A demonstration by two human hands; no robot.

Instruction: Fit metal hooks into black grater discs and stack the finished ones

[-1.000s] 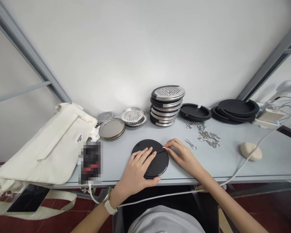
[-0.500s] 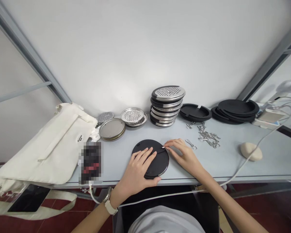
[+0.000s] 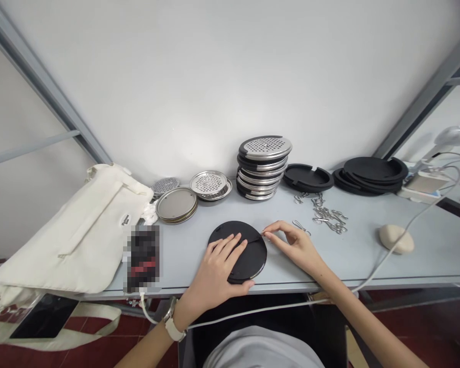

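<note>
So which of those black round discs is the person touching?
The lone flat black round disc lying apart from the others: the left hand rests on it, while the other black discs sit stacked at the back.

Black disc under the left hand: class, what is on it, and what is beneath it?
The left hand lies flat on the black disc, which rests on the pale grey table. The disc hides its own underside and the tabletop below, so neither can be seen.

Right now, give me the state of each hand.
Left hand: open, lying flat on the black round disc.
Right hand: half curled at the disc's edge; cannot tell whether it holds anything.
</note>
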